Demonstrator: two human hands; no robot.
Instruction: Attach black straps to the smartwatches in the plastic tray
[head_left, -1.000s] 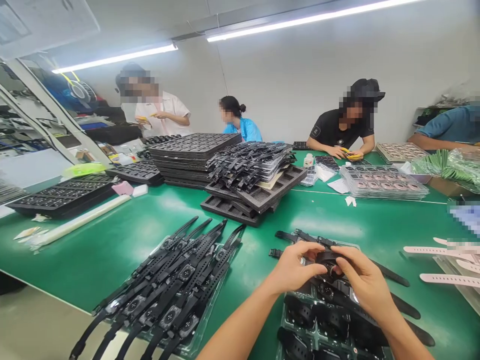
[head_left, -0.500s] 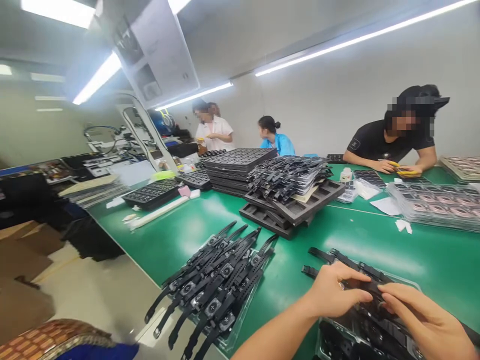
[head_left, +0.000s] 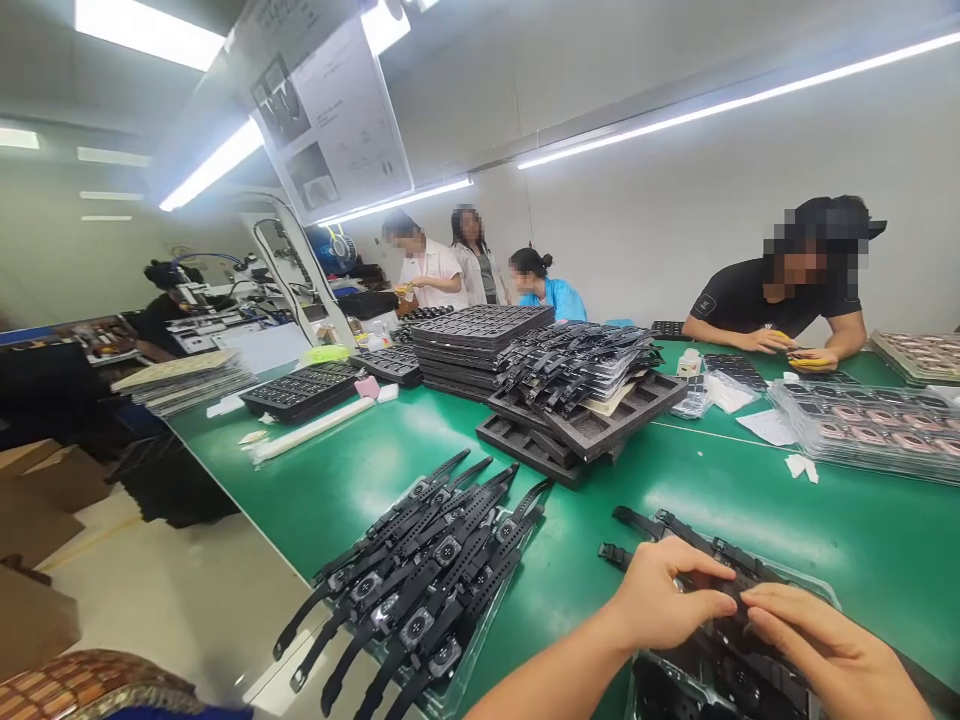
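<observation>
Low at the right, my left hand (head_left: 671, 590) pinches a black smartwatch strap (head_left: 739, 585) between thumb and fingers. My right hand (head_left: 817, 630) grips the same smartwatch from the other side, fingertips close to those of my left. Most of that watch is hidden by the fingers. Under both hands lies a clear plastic tray (head_left: 814, 590) with several black-strapped watches. To the left, a second clear tray (head_left: 487, 625) bears rows of black smartwatches (head_left: 448, 550), backs up, their straps hanging past the tray's edges.
Behind stands a stack of black foam trays (head_left: 480, 325) beside piled strapped watches (head_left: 577, 360). Clear trays with pinkish watch parts (head_left: 862, 425) lie at right. A co-worker in black (head_left: 780, 290) handles something small across the green table (head_left: 360, 455). Other people work farther back.
The camera view has shifted slightly. Both hands keep their grip on the smartwatch in nearly the same place. At the back, another standing person has come into clearer view.
</observation>
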